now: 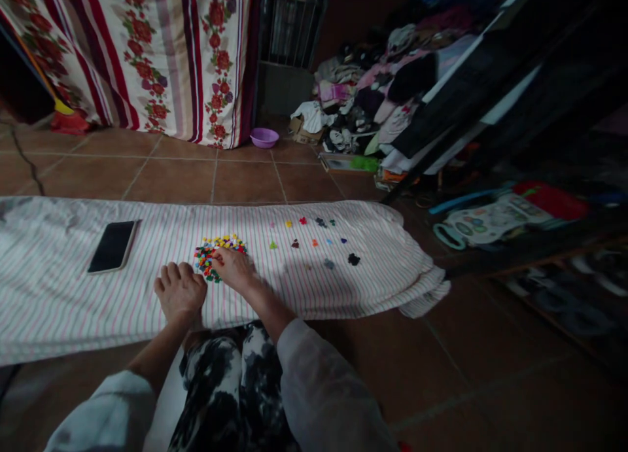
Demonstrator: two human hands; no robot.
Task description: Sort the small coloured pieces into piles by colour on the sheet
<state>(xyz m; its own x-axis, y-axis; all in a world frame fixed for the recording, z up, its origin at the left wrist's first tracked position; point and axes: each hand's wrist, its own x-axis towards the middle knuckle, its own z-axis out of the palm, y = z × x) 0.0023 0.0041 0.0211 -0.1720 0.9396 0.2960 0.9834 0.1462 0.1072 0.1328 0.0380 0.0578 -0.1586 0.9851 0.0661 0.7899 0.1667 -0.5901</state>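
Note:
A pile of small, colourful plastic pieces lies on a striped cloth. At the pile, my right hand has its fingertips pinched together, and any piece between them is too small to make out. My left hand rests on the cloth just left of the pile, its fingers curled in and their inside hidden. To the right, little single-colour groups are spread out, among them yellow pieces, red pieces, orange pieces, light green pieces and black pieces.
A dark-screened phone lies on the cloth at the left. Beyond the covered surface are a tiled floor, a purple basin, a flowered curtain and a heap of clothes. A dark slanted frame stands at the right.

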